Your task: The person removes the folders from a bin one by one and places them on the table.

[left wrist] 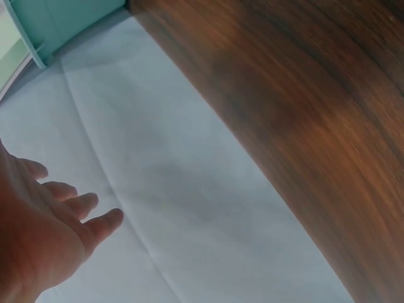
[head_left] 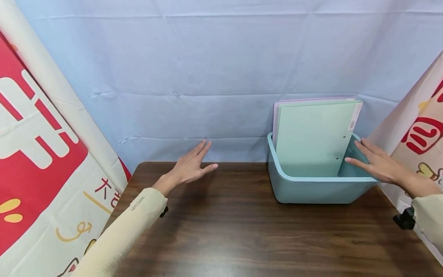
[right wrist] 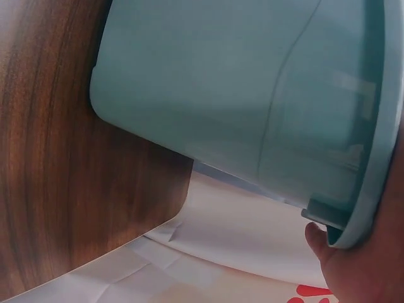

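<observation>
A light blue plastic bin (head_left: 311, 190) stands at the right rear of the wooden table. Upright inside it leans a mint-green file folder (head_left: 311, 138), with a lilac folder (head_left: 275, 119) behind. My right hand (head_left: 384, 165) is at the bin's right end, fingers stretched out and thumb spread over the opening. In the right wrist view a fingertip (right wrist: 315, 237) shows beside the bin's rim; whether it touches cannot be told. My left hand (head_left: 188, 165) is held above the table's back edge, left of the bin, fingers extended and nothing in it.
The brown wooden table (head_left: 221, 238) ends at a pale blue cloth backdrop (head_left: 207, 77). Printed red and white cloths hang at the left (head_left: 41, 134) and right (head_left: 422, 138) sides. The bin sits close to the backdrop and the right cloth.
</observation>
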{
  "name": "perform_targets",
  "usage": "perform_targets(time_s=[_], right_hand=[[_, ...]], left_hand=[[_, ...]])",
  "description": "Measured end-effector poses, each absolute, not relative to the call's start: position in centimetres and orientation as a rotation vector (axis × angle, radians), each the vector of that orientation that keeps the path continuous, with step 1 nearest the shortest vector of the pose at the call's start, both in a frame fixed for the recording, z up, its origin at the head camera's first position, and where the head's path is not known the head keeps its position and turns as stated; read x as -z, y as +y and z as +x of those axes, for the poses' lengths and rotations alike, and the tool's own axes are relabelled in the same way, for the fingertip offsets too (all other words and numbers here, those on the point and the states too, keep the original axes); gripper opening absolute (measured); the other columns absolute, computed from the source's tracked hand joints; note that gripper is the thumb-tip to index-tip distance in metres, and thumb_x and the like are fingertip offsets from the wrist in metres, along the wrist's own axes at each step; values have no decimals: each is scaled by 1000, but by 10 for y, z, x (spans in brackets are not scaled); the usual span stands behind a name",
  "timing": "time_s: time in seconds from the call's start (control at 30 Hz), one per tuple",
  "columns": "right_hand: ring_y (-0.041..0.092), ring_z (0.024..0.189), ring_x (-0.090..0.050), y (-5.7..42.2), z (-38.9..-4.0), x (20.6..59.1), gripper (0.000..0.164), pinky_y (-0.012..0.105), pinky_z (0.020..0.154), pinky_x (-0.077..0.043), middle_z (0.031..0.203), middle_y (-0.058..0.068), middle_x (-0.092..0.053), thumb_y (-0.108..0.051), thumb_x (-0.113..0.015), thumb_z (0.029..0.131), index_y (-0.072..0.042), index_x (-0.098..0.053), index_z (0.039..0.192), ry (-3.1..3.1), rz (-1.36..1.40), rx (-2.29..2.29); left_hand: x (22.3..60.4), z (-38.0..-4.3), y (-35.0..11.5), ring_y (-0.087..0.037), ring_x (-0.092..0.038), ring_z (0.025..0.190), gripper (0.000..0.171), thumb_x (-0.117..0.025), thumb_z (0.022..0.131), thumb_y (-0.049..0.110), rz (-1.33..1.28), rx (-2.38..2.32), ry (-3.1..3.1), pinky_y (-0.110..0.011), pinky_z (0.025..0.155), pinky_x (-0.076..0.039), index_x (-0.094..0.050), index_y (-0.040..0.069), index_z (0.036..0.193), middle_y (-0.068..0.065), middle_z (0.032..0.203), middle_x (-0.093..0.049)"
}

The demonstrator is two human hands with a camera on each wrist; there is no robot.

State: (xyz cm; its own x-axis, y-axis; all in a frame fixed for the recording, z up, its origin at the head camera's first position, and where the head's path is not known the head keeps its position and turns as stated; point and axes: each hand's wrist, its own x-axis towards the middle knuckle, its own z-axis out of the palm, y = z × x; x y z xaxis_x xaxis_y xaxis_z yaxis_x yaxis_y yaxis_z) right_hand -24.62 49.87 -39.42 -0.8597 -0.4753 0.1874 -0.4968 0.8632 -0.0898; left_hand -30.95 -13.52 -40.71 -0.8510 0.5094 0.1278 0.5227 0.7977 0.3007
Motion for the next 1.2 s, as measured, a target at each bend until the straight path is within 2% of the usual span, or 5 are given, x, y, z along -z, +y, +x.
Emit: perform_targets(time_s=[0.07, 0.13, 0.3, 0.43, 1.2], right_hand=[[50, 160, 5, 499, -245, 396, 73, 65, 125, 12, 172, 35, -2, -33, -45, 114, -21, -1, 171, -2895, 721, -229], [51, 160, 4, 500, -245, 396, 74, 66, 125, 10, 171, 36, -4, -27, -49, 112, -17, -5, 171, -2902, 714, -230], [57, 157, 2, 496, -250, 389, 74, 75, 122, 3, 168, 42, -4, -31, -47, 112, 8, -12, 164, -3018, 543, -354], [58, 156, 6, 494, -255, 384, 83, 77, 121, 2, 168, 41, 5, -40, -44, 112, 15, -5, 161, -3105, 374, -429], [59, 156, 5, 491, -253, 380, 96, 84, 114, -4, 169, 36, 10, -55, -43, 109, 10, 2, 163, -3152, 189, -493]], left_hand=[[408, -310, -133, -28, -16, 163, 96, -40, 99, 81, -853, 510, -2942, -76, 111, -36, 2, 33, 171, -4, 180, -5], [408, -310, -131, -28, -17, 163, 96, -40, 99, 81, -865, 520, -2942, -77, 111, -36, 2, 33, 171, -3, 180, -5], [407, -311, -124, -28, -16, 163, 96, -38, 98, 83, -900, 560, -2926, -77, 113, -34, 2, 36, 171, 1, 180, -4], [404, -311, -117, -26, -15, 164, 98, -36, 97, 85, -927, 592, -2907, -72, 117, -34, 5, 34, 171, 2, 180, -4], [406, -324, -71, -24, -16, 163, 98, -32, 94, 90, -1065, 900, -2723, -69, 120, -31, 2, 38, 170, 0, 180, -6]])
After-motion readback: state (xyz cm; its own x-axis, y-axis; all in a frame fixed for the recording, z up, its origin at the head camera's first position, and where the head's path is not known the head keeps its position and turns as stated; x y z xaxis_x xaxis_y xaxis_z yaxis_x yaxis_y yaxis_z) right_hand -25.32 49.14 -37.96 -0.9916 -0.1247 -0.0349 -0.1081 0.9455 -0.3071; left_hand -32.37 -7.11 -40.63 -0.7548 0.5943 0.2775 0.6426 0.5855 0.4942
